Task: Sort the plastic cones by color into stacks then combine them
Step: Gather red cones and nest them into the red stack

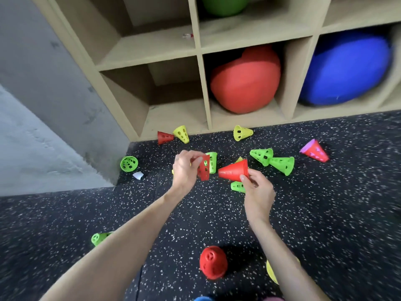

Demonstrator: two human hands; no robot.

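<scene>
My left hand (186, 168) grips a single red cone (204, 168) with holes, its wide mouth facing right. My right hand (257, 187) holds a small stack of red cones (233, 171) on its side, tip pointing left toward that single cone; a short gap separates them. Loose cones lie over the speckled floor: a red one (165, 137) and yellow ones (181, 134) (242, 132) by the shelf, green ones (129, 163) (261, 155) (282, 165) (237, 186) (98, 238), a green one (212, 161) behind my left hand, a red one (213, 265) upright in front.
A wooden cubby shelf (204, 88) stands at the back, holding a red ball (245, 83), a blue ball (347, 68) and a green ball (223, 5). A red cone with pink inside (315, 150) lies right. A yellow cone (271, 272) peeks from behind my right forearm. Grey wall at left.
</scene>
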